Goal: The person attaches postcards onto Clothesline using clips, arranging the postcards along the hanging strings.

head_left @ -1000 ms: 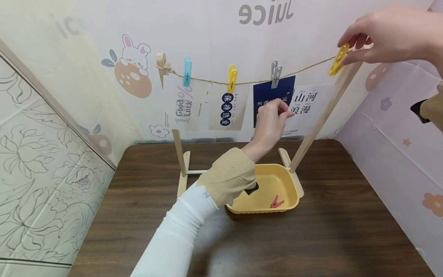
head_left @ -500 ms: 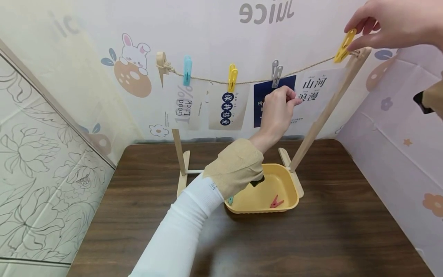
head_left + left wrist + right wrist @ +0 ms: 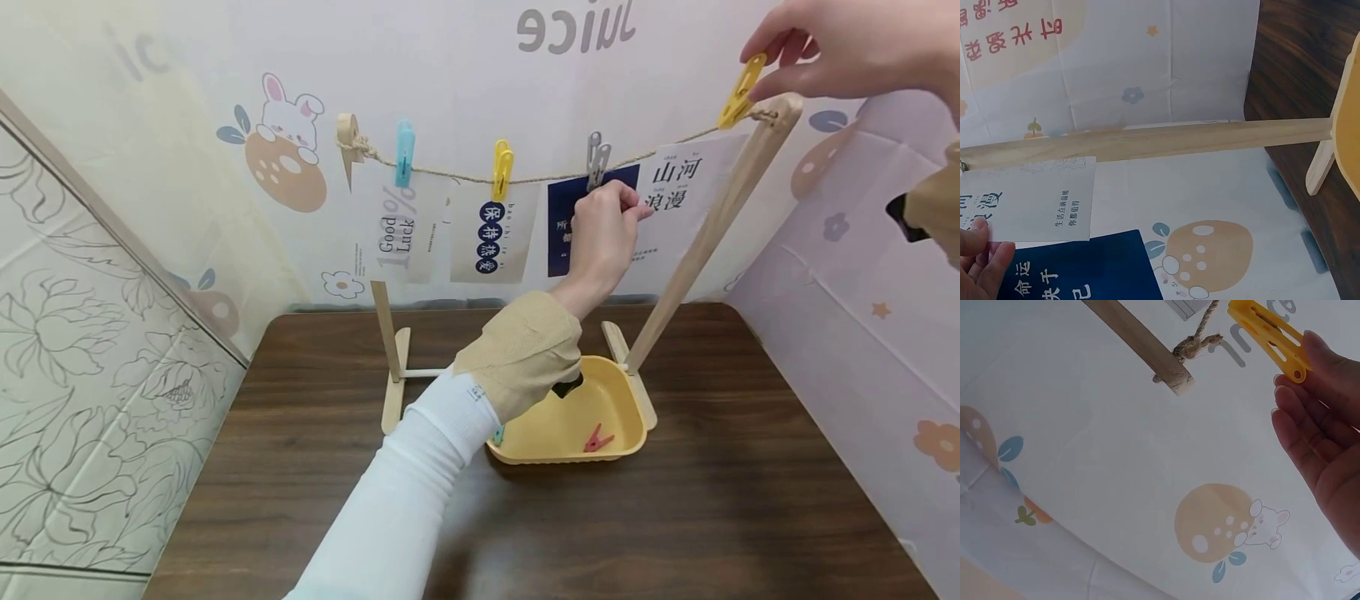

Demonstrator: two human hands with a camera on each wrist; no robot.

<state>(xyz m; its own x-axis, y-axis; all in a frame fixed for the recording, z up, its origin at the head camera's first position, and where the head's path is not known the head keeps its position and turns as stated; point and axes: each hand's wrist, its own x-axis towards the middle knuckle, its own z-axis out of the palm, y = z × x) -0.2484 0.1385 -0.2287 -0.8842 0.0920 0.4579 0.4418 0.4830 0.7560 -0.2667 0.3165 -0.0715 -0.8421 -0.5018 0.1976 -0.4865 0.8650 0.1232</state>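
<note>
My left hand point(image 3: 606, 233) pinches the left edge of a white card point(image 3: 686, 196) with dark Chinese characters; the left wrist view shows thumb and fingers on that card point(image 3: 1041, 200). Up at the right, my right hand point(image 3: 847, 50) holds a yellow clothespin point(image 3: 742, 92) between thumb and fingers, its tip overlapping the twine point(image 3: 678, 142) close above the card's top edge. In the right wrist view the same clothespin point(image 3: 1269, 337) is pinched at its handle end. A navy card point(image 3: 558, 229) hangs from a grey clothespin point(image 3: 597, 160), partly hidden behind my left hand.
Left along the twine, a blue clothespin point(image 3: 405, 154) holds a "Good Luck" card point(image 3: 390, 229) and a yellow one point(image 3: 502, 171) holds a beige card point(image 3: 510, 250). Wooden posts point(image 3: 705, 242) carry the line. Below, a yellow basin point(image 3: 570, 458) holds a red clothespin point(image 3: 597, 439).
My left hand has risen and shifted right, bringing the white card up to the twine. My right hand with the yellow clothespin has moved up slightly.
</note>
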